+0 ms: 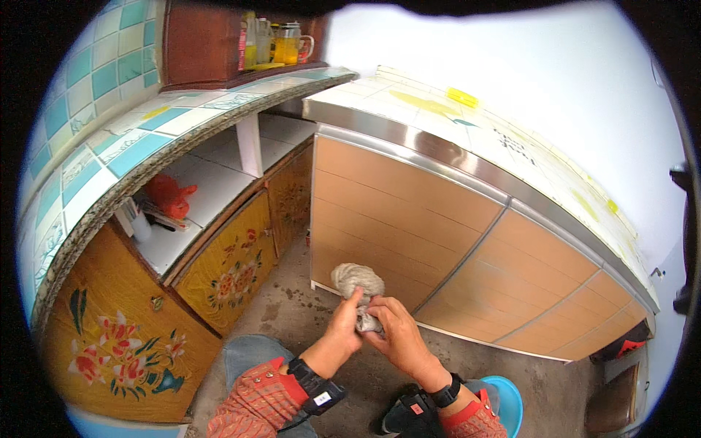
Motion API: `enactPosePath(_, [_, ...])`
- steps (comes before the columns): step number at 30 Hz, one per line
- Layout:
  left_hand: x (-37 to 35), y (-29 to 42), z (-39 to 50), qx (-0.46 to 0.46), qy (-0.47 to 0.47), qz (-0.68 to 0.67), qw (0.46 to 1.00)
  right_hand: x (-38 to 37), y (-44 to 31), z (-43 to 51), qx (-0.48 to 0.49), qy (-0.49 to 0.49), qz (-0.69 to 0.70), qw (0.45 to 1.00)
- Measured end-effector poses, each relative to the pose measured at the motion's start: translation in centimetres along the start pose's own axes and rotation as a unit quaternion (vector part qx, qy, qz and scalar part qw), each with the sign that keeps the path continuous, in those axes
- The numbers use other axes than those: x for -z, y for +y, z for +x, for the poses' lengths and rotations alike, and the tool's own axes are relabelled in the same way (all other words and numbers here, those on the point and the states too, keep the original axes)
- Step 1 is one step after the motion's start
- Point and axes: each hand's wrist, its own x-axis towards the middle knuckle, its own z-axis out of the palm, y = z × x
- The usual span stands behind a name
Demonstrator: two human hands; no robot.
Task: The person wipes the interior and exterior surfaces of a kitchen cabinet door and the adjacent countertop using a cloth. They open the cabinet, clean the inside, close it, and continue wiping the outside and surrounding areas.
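Note:
A bunched, off-white cloth (358,280) is gripped between my two hands, in front of the tan cabinet front. My left hand (344,323) wraps it from the left, with the thumb pointing up along it. From the right, my right hand (398,334) pinches the lower part of the cloth with its fingers. A thick, rounded wad bulges out beyond my fingers, and a folded end shows between the palms. Part of the cloth is hidden by the hands.
A cabinet with tan panels (405,191) and a metal-edged top stands ahead. Left is a tiled counter (139,150) over painted wooden doors (230,274); a red plastic bag (170,196) lies on the shelf beneath. A blue basin (509,402) sits on the floor by my right leg.

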Motion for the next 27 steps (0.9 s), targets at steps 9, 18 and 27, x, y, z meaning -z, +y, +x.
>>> enactPosePath(9, [0.7,0.3,-0.4,0.085,-0.068,-0.055,0.992,0.2,0.4,0.2,0.052,-0.034,0.035,0.997])
enactPosePath(18, [2.5,4.0,1.1,-0.154,0.071,-0.099,0.981,2.5,-0.6,-0.6,0.013,-0.083,-0.04,0.996])
enactPosePath(27, [1.3,9.1,-2.4,-0.221,0.119,-0.082,0.964,5.6,6.2,-1.3,-0.114,0.121,-0.158,0.973])
